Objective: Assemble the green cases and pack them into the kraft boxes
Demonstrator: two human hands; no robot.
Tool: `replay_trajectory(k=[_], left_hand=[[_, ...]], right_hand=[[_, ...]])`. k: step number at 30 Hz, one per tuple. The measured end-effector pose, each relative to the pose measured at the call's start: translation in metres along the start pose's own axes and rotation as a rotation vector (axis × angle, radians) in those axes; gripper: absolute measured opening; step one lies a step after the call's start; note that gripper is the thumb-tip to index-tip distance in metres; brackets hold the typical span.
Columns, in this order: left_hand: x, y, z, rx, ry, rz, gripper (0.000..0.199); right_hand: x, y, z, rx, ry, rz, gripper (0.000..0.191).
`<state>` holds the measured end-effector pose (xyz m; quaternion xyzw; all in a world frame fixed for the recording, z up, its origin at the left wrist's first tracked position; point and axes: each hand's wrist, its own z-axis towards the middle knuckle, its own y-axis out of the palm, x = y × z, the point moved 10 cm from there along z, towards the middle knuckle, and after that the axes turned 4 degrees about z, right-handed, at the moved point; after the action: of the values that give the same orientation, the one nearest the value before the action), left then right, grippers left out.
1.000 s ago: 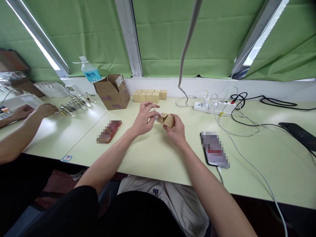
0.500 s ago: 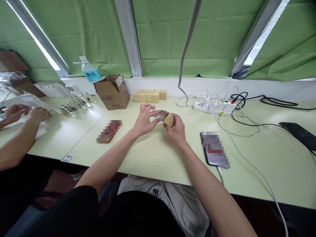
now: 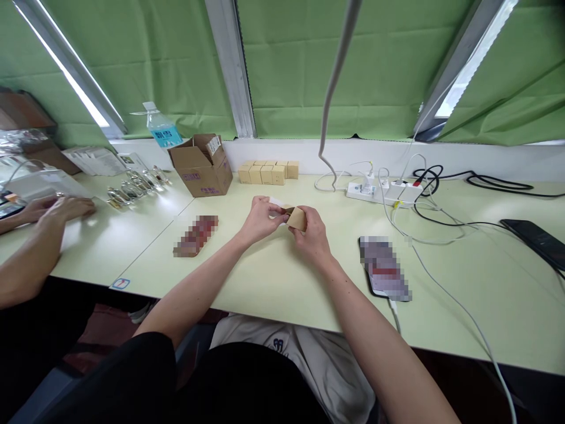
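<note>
Over the middle of the pale green table [image 3: 273, 288], my right hand [image 3: 312, 232] is closed round a small tan cardboard box [image 3: 297, 219]. The box is tilted, with its opening toward the left. My left hand [image 3: 260, 222] is pinched at that opening, thumb and fingers close together. A white paper piece [image 3: 277, 202] shows just behind the left fingertips. What the left fingertips grip inside the opening is too small and hidden to name.
Small tan boxes [image 3: 267, 173] stand in rows at the back, beside an open brown carton [image 3: 205, 168]. A power strip [image 3: 384, 191] with cables and a charging phone [image 3: 384, 268] lie right. At left are a blurred phone [image 3: 196, 235], metal pieces [image 3: 136, 187] and another person's hands [image 3: 66, 207].
My left fingers have closed in from a spread pose to the box's opening. The white paper is now mostly behind them. The box has shifted slightly left.
</note>
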<state>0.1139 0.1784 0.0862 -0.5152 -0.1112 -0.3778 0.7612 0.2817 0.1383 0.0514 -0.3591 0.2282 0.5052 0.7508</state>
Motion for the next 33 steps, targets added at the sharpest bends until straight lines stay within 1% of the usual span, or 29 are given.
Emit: replay_trajectory(k=[3,8,11,15,19,21,23,26,28,29,30,31,33], left_hand=[[0.002,-0.004,0.0,0.066,0.039,-0.033,0.012],[0.018,-0.025,-0.001,0.207,0.131,-0.058,0.008],[0.019,-0.036,0.001,0.25,0.135,-0.192,0.015],[0.007,-0.044,0.006,0.282,0.069,-0.451,0.035],[-0.008,-0.051,0.01,0.317,-0.002,-0.625,0.048],[-0.017,-0.051,0.012,0.329,-0.05,-0.668,0.05],[-0.027,-0.05,0.015,0.342,-0.098,-0.67,0.051],[-0.041,-0.046,0.018,0.343,-0.153,-0.646,0.051],[-0.048,-0.044,0.02,0.343,-0.172,-0.638,0.051],[-0.051,-0.043,0.02,0.345,-0.176,-0.636,0.051],[-0.053,-0.043,0.021,0.349,-0.177,-0.634,0.05],[-0.054,-0.044,0.021,0.353,-0.176,-0.632,0.05],[-0.054,-0.044,0.021,0.359,-0.171,-0.629,0.05]], right_hand=[[0.0,0.003,0.0,-0.022,0.017,0.004,0.049],[0.006,0.004,0.0,-0.011,0.094,0.024,0.051],[0.013,0.002,-0.001,-0.01,0.183,-0.01,0.053],[0.026,0.001,-0.005,-0.042,0.314,-0.048,0.055],[0.038,0.002,-0.008,-0.076,0.388,-0.059,0.05],[0.044,0.004,-0.009,-0.088,0.417,-0.068,0.047],[0.048,0.005,-0.009,-0.089,0.413,-0.093,0.044],[0.043,-0.002,-0.007,-0.077,0.373,-0.168,0.046],[0.031,-0.018,-0.005,-0.043,0.365,-0.195,0.05],[0.019,-0.032,-0.004,-0.006,0.359,-0.181,0.047],[0.002,-0.05,-0.002,0.062,0.322,-0.15,0.037],[-0.021,-0.075,0.001,0.159,0.26,-0.111,0.025],[-0.078,-0.13,0.003,0.369,0.064,-0.038,0.009]])
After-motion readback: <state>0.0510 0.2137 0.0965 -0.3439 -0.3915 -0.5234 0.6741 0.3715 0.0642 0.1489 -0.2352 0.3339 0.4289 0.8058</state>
